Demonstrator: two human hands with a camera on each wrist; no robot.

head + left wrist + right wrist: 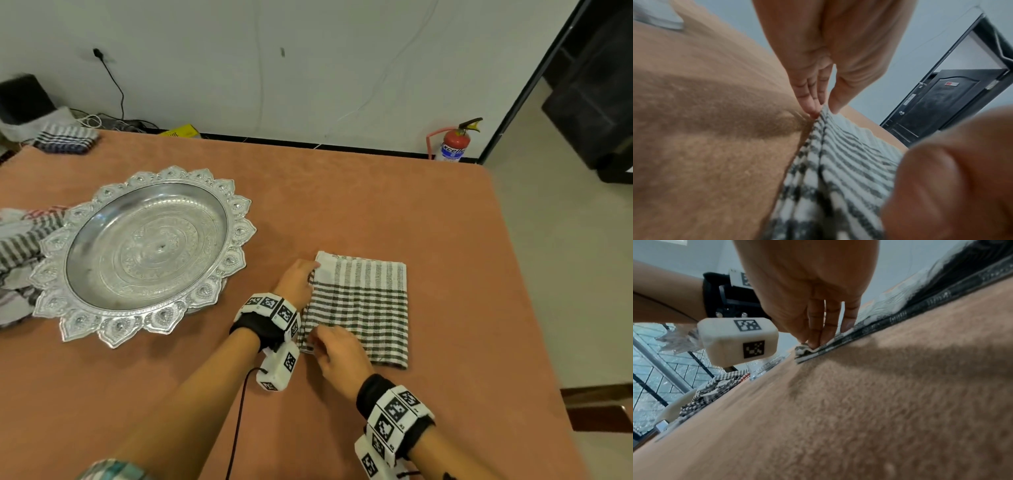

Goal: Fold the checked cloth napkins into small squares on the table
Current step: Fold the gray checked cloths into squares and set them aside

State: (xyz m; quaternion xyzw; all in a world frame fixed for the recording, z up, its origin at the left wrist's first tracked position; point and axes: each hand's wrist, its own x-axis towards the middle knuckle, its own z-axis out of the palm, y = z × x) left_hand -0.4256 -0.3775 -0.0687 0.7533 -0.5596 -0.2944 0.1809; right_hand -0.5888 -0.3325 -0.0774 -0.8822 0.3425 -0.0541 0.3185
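While our left hand (297, 279) pinches the far left corner of the checked napkin (363, 308) between thumb and fingertips (812, 107), our right hand (337, 354) presses the near left corner with curled fingers (816, 339); whether its thumb goes under the cloth we cannot tell. So the left grip is closed on the cloth, and the right grip bears down on a small wrinkle at the edge. This napkin lies folded to a rectangle on the brown tabletop (342, 205), at 3 o'clock from the silver tray (144, 253) and well apart from it. At 9 o'clock of the tray, partly under its petal rim, a heap of unfolded napkins (17, 246) lies. At 11 o'clock, near the far edge of the tabletop, a folded napkin (66, 138) rests. On the floor behind the tabletop a red fire extinguisher (454, 142) stands by the wall.
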